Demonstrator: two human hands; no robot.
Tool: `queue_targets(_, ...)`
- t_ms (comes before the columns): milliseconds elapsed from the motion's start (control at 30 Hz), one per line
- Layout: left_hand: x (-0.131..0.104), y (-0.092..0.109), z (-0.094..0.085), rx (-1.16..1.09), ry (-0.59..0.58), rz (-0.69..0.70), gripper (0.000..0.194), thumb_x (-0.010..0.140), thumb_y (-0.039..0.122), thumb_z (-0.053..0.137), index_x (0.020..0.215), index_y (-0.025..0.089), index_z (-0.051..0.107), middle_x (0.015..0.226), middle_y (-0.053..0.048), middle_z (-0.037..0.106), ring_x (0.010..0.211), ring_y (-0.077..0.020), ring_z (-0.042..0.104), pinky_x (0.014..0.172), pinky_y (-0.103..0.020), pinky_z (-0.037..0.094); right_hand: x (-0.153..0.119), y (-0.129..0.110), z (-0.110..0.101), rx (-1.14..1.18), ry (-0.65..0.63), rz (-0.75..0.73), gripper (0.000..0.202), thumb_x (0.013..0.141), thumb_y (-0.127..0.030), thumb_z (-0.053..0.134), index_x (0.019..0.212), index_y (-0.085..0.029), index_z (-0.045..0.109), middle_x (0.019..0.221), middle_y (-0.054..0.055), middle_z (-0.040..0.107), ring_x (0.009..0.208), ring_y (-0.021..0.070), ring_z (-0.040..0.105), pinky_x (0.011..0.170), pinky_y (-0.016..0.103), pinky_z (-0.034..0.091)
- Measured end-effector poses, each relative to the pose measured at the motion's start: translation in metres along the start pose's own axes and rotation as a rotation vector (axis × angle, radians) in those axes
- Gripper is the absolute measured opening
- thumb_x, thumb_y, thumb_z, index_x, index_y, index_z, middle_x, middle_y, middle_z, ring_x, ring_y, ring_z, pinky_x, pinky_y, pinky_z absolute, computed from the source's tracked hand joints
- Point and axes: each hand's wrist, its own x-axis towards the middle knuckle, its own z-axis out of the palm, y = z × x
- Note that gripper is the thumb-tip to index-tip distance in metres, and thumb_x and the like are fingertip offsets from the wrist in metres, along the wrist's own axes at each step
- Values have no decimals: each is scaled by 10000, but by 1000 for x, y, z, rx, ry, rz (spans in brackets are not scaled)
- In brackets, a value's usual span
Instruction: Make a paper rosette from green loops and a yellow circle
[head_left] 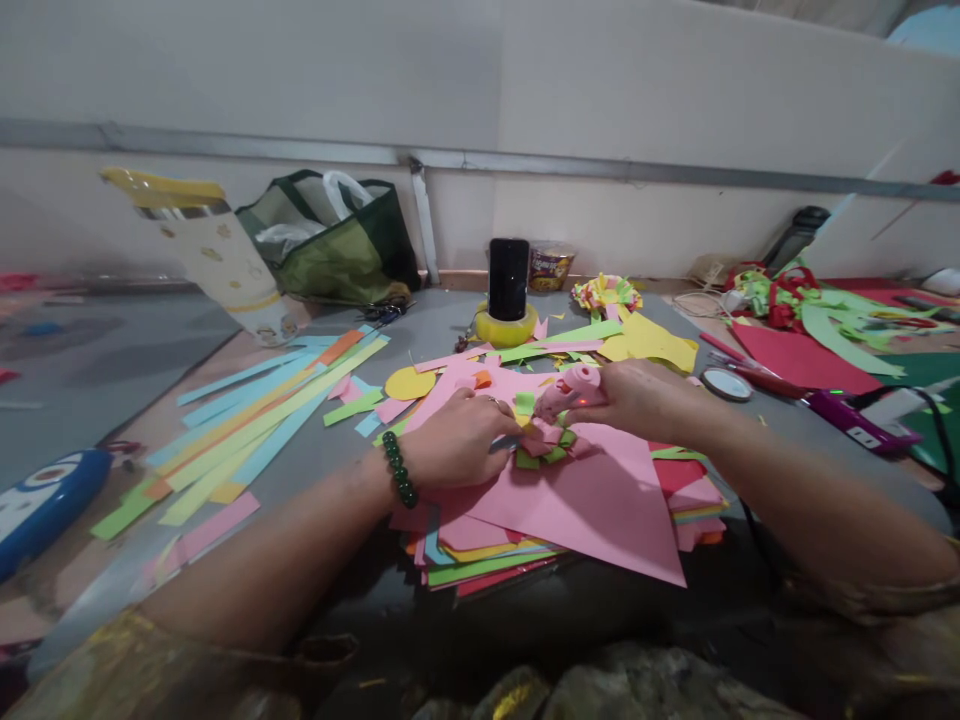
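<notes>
My right hand (634,398) is wrapped round a pink glue gun (571,388), its nozzle end over a small cluster of folded pink, green and yellow paper pieces (549,440). From the left, my left hand (466,435), with a green bead bracelet (399,470) at the wrist, has its fingers bent against the edge of that cluster. Exactly what those fingertips pinch is too small to tell. Beneath both hands lies a large pink sheet (600,510) on a stack of coloured paper (487,562).
Coloured paper strips (277,410) fan out at left, near a yellow paper circle (409,383). A phone (508,280) stands on a yellow holder (506,325). A tumbler (217,255) and green bag (337,245) stand back left. A purple power strip (862,422) lies right.
</notes>
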Motion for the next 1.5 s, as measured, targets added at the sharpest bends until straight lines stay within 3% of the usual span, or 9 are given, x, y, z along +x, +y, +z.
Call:
queue_targets(133,0,1,-1,9,3,-5,328,896,184,531,1114,266,761,1183,-53,761,1032,-250,687,937,-417,445,2,-1,1,-4,-44,64,478,868,-607,617,595,-217,570,531,13,526,544,160,489,531,279,289)
queue_targets(600,0,3,-1,45,-31,-12,318,910,185,525,1112,236,766,1160,-77,761,1018,-261,686,900,-410,454,-3,-1,0,-47,-53,38,483,865,-612,617,603,-207,580,528,-5,502,518,132,441,526,261,283)
queue_targets(767,0,2,-1,5,8,2,357,917,188,504,1158,275,752,1186,-60,760,1023,-248,688,921,-413,446,-1,-3,1,-22,-27,38,491,884,-617,588,615,-206,594,503,-8,484,495,128,418,520,262,277)
queue_targets(1167,0,0,1,17,23,10,350,890,185,518,1116,273,769,1156,-62,768,1002,-248,691,904,-407,464,-3,-5,-2,-46,-41,5,467,888,-577,606,613,-200,580,566,10,540,542,139,461,540,262,281)
queue_targets(1333,-1,-1,1,-1,41,39,322,911,210,500,1057,256,783,1128,-70,770,985,-241,689,918,-408,469,-7,-4,-5,-10,6,66,473,874,-609,601,625,-207,610,565,13,548,540,145,463,536,266,286)
queue_targets(1500,-1,-1,1,12,33,24,349,883,189,520,1118,258,769,1101,-79,775,987,-253,693,895,-406,471,-7,-3,-2,-13,-33,48,455,864,-601,620,635,-208,630,543,4,532,532,142,469,534,261,297)
